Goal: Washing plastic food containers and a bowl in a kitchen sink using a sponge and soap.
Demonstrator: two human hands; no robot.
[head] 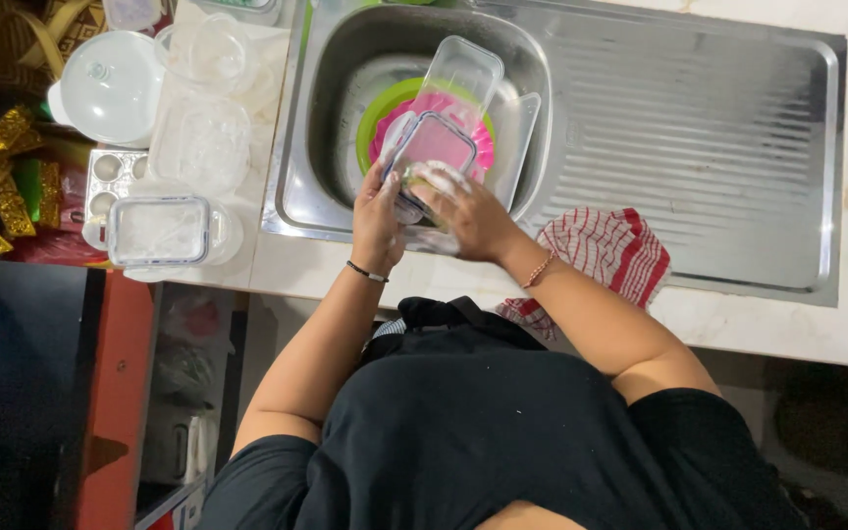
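Over the steel sink [296,186], a clear lid [431,147] is gripped by left hand [377,221] fingers and scrubbed by the soapy right hand [468,216], its fingers closed on a sponge [414,179].

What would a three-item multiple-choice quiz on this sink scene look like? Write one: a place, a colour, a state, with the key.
1. Where does the red checked cloth lie?
A. in the sink basin
B. on the counter edge by the draining board
C. on the stack of lids

2. What colour is the plate under the clear containers in the sink?
A. blue
B. yellow
C. pink

3. How is the small clear container held?
A. by both hands over the basin
B. by one hand above the draining board
C. it rests untouched on the counter

Key: 1 B, the cloth drapes at the board's front edge; 2 C, pink shows above a green rim; 3 A, the left hand grips its side and the soapy right hand is against it.
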